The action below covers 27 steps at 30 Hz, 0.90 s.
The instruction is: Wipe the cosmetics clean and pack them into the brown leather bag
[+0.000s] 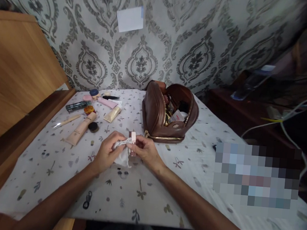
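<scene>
A: What is on the far left?

B: A wooden board (14, 70) stands by the left edge of the table (56, 178). Next to it lie about nine small makeup things (89, 113) in a loose bunch near the wall. The front left of the cloth is bare, so there is room to move there.

A: And in the middle?

B: The left hand (107, 153) pinches a white tissue (123, 155), fingers closed on it. The right hand (145, 150) grips one small pink tube (132, 139), fingers closed round it. The tube stands nearly upright, long side up and down, cap end toward the wall. It sits just above the cloth, in front of the bag.

A: What is right of that?

B: One brown bag (167, 111), zipped open, with things inside. Past it the cloth is mostly bare up to the right edge.
</scene>
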Available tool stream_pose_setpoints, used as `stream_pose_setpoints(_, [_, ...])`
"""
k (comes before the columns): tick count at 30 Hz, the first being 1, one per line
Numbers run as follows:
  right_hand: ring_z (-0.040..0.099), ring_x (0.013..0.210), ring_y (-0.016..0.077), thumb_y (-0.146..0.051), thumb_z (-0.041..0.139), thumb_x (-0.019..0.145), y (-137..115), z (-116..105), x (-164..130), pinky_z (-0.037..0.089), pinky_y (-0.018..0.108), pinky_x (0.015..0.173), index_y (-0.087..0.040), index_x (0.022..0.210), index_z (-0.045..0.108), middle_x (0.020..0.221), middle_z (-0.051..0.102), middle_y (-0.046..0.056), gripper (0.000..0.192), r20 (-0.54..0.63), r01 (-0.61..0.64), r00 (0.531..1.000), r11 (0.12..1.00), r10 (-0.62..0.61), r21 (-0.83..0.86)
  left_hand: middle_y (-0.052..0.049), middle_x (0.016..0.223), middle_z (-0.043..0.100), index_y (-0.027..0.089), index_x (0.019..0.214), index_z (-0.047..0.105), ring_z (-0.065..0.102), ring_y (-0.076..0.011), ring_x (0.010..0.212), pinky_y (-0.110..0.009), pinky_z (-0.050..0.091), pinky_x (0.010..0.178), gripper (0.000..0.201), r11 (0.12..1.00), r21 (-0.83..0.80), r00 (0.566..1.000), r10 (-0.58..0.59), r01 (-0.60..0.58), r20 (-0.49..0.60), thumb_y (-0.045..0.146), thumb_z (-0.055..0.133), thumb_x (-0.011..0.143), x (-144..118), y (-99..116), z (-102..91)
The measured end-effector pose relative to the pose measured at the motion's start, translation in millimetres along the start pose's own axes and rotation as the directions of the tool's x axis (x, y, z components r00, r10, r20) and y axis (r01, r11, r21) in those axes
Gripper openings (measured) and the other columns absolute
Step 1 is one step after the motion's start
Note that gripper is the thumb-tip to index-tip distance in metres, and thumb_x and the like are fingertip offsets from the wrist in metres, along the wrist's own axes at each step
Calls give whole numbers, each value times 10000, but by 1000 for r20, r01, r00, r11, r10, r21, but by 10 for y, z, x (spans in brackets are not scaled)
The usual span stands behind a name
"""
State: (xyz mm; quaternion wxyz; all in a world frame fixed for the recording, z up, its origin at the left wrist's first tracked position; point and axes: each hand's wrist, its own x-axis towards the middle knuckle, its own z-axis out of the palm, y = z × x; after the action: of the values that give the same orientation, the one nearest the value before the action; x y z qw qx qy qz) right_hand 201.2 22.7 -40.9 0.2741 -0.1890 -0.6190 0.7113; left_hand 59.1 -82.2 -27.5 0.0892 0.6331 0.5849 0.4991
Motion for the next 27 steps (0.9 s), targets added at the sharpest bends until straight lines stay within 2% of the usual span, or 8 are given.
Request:
stream_pose_setpoints(3, [466,536,84,-550,788,669,0,0,-14,378,214,491,-162,795,601,630,536,-47,449,13,2,1000,999,-1,-48,-40,952,622,199,1021,620,587,-178,903,-295,470,797,122,999,38,999,35,-36,14,197,539,929,7,10,-11])
stream_pose_setpoints(8, [436,439,78,-573,745,718,-12,41,-83,317,196,357,-175,895,563,610,565,-49,472,143,-100,983,988,117,-121,-31,950,626,207,1068,632,591,-166,903,-294,471,810,159,991,102,995,91,-86,-40,171,556,933,14,9,-35])
stream_pose_setpoints(13, [390,428,60,-580,746,705,-14,16,-60,305,189,352,-176,850,553,579,486,-74,471,69,-90,993,989,99,-121,-36,959,611,208,1071,653,602,-168,913,-295,477,806,187,990,94,993,100,-106,66,154,533,938,7,4,-32])
stream_pose_setpoints(15, [409,456,65,-555,779,666,-10,5,-45,335,191,371,-183,873,541,621,497,-72,487,87,-116,989,990,123,-83,-37,951,610,203,1068,654,603,-171,907,-296,479,803,182,990,104,994,87,-94,70,165,531,940,13,9,-39])
stream_pose_setpoints(17, [458,519,81,-500,802,639,-2,1,-42,387,200,418,-190,902,531,688,526,-58,489,133,-153,978,987,158,-48,-37,945,616,197,1065,649,601,-173,901,-300,479,807,169,989,125,997,71,-73,19,182,536,940,24,12,-52])
stream_pose_setpoints(20, [480,578,92,-368,778,658,8,4,-54,389,206,486,-193,830,523,689,522,-56,354,147,-119,979,983,140,-143,-37,943,621,193,1061,646,598,-173,895,-303,478,816,165,987,151,998,56,-50,-37,196,534,940,38,19,-68])
stream_pose_setpoints(24, [462,581,92,-259,753,654,3,6,-56,351,205,506,-189,802,533,638,513,-65,274,69,-70,993,949,96,-307,-49,956,621,199,1046,659,603,-188,920,-309,483,825,182,992,120,997,26,-35,71,216,514,938,48,69,-63])
stream_pose_setpoints(27, [468,568,88,-335,791,629,-53,-26,-66,360,202,489,-190,832,529,663,522,-64,362,34,-126,990,978,134,-164,-43,946,632,201,1020,649,610,-193,905,-292,488,796,170,994,80,995,-83,79,50,263,519,931,57,114,-53])
